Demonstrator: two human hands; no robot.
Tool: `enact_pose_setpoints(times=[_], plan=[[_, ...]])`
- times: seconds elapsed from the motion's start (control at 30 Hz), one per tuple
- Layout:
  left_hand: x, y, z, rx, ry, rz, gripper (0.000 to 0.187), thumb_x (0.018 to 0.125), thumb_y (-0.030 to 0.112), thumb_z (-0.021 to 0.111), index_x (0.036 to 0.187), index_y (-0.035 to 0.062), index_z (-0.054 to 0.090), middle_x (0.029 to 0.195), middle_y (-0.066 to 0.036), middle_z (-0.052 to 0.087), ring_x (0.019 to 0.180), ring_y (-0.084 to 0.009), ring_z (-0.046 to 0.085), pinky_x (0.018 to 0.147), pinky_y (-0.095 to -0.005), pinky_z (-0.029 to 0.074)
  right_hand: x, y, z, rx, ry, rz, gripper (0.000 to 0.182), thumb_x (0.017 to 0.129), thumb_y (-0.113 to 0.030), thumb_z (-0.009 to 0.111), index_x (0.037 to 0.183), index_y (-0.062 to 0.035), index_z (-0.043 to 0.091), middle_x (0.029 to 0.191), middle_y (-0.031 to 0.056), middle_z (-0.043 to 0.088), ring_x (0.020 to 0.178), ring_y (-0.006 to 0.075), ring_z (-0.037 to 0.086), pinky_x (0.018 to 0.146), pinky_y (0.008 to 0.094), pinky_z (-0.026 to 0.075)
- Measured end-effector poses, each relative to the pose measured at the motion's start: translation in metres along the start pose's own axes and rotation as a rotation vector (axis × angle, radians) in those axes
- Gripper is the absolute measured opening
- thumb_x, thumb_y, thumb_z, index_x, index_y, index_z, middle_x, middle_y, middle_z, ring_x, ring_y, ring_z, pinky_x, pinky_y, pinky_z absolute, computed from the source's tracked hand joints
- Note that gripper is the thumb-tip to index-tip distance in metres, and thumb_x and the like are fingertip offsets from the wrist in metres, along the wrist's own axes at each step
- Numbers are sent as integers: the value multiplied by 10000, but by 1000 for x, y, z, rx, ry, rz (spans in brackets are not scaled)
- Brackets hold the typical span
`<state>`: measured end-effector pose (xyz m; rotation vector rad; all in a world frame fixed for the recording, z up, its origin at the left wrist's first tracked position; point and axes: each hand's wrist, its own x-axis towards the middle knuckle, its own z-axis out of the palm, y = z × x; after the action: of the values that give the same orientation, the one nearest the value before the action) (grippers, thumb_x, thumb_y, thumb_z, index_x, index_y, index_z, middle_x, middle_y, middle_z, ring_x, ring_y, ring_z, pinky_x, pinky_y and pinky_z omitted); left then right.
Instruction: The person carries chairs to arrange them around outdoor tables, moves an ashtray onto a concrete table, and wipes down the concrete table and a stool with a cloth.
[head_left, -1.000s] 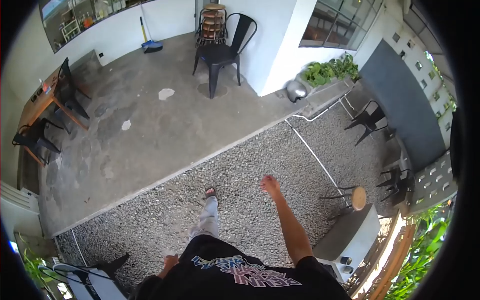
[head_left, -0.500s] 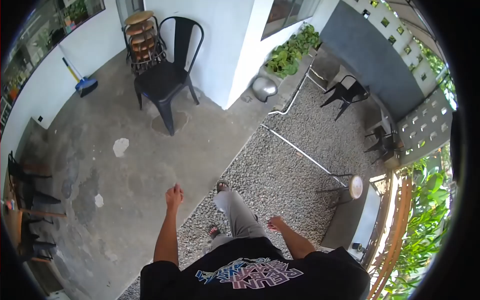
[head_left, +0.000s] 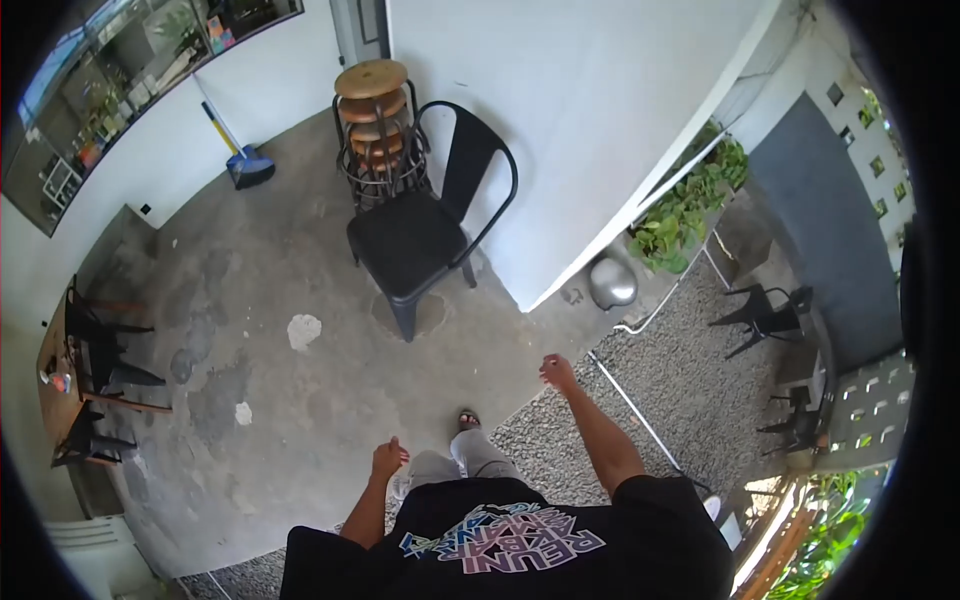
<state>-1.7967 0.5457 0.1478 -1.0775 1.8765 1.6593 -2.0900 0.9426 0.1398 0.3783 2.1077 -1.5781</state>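
Observation:
My left hand (head_left: 390, 458) hangs low over the concrete floor, left of my legs. Its fingers are loosely bent, and nothing shows in them. Out ahead on the right swings my right hand (head_left: 557, 371), above the edge where concrete meets gravel. Its fingers are slightly curled and apart, holding nothing visible. Neither hand touches an object. Nearest in front stands a black metal chair (head_left: 410, 245). Behind it is a stack of round wooden-topped stools (head_left: 372, 80). One sandalled foot (head_left: 469, 420) shows on the concrete.
A blue broom (head_left: 249, 166) leans against the left wall. A silver rounded object (head_left: 612, 283) sits by the wall corner near green plants (head_left: 680, 215). A white pipe (head_left: 635, 410) crosses the gravel (head_left: 690, 380). At far left stands a wooden table (head_left: 60, 400) with black chairs.
My view has turned and moved toward the black chair, which now appears nearer and further right. My right hand has swung forward, and my left hand has dropped back. My foot now rests on concrete.

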Motion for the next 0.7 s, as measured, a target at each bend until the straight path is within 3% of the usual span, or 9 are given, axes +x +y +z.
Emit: enact_pose_setpoints(times=[0.07,0.13,0.27,0.33,0.4,0.47,0.57,0.63,0.7], plan=[[27,-54,-23,-501,-132,207,191,854,165,545,884,-24,551,752,-147,642,616,-237,650,526,-327,527,50,-113,-5,22,-8,-83,214,821,-115,544,1016,-31,523,743,86,598,561,155,583,465,273,473],[11,-39,-31,-71,387,189,203,762,105,630,907,-1,535,758,-148,631,587,-266,640,503,-350,524,95,-212,-3,-30,13,-140,221,805,-102,547,1013,-31,523,751,80,599,582,149,585,464,268,468],[50,-93,-53,95,405,-54,365,684,329,728,878,51,593,942,-159,584,945,-301,578,694,-381,503,211,-337,11,-310,113,-444,277,784,-103,550,1051,-29,538,777,87,615,641,152,592,495,285,469],[59,-94,-54,168,327,-155,466,649,461,731,873,66,626,1078,-186,539,1107,-327,501,825,-377,469,229,-399,30,-517,219,-600,287,785,-129,510,1050,-36,571,818,165,649,736,275,634,688,347,499],[72,-52,-53,1199,-29,-286,480,727,399,671,1003,16,583,1104,-228,516,1082,-346,519,874,-384,454,256,-444,56,-588,279,-732,299,781,-147,519,1051,-32,574,845,174,646,798,318,628,732,373,495],[77,-16,-46,432,332,-419,418,784,164,488,1132,-54,409,1114,-278,525,1041,-386,551,842,-439,478,270,-481,69,-669,283,-677,308,779,-156,523,1056,-32,573,880,181,645,849,324,625,769,372,488],[145,-19,-44,568,394,35,186,784,139,451,920,20,496,865,-250,619,886,-404,605,803,-445,487,301,-527,85,-753,246,-667,327,772,-165,534,1065,-24,567,938,185,640,907,321,615,818,368,473],[134,92,-54,129,635,-91,146,755,109,485,877,37,519,829,-234,615,841,-413,601,759,-452,492,329,-547,97,-772,224,-656,333,770,-170,537,1067,-23,567,943,182,640,914,321,613,826,367,470],[155,134,-68,129,693,156,111,751,83,506,851,36,515,797,-207,609,775,-395,599,700,-451,489,356,-574,110,-812,180,-621,349,763,-182,545,1067,-12,565,942,183,641,916,328,611,836,367,467]])
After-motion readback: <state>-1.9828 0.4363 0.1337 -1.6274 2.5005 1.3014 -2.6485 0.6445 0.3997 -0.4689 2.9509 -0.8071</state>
